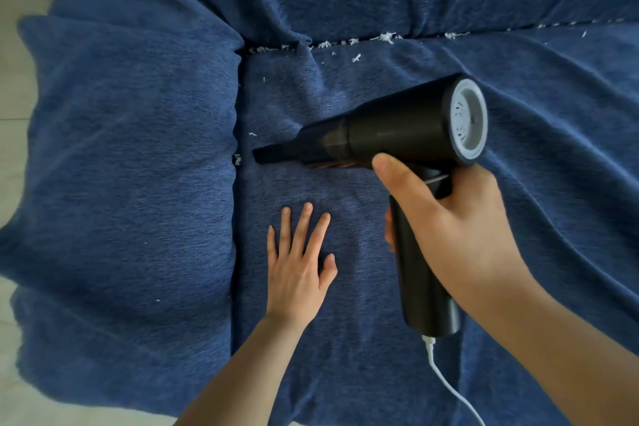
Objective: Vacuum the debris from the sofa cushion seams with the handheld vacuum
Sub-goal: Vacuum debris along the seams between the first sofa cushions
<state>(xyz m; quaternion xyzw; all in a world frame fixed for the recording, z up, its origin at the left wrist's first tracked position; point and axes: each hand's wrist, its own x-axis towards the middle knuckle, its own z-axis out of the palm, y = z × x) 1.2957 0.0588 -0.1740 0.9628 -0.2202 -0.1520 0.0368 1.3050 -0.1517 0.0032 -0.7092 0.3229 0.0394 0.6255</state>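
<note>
1. Nearest: white cord (pixel 446 380) trails from the handle base toward the viewer.
2. Left hand (pixel 299 270) lies flat on the seat cushion (pixel 345 339), fingers straight and spread, holding nothing (likely tautening fabric).
3. Right hand (pixel 453 218) wraps the handle of the handheld vacuum (pixel 397 135); nozzle (pixel 273 153) aims left at the vertical seam (pixel 237 204), just short of a white fleck.
4. Farthest: debris (pixel 385 37) lines the rear seam, untouched.
</note>
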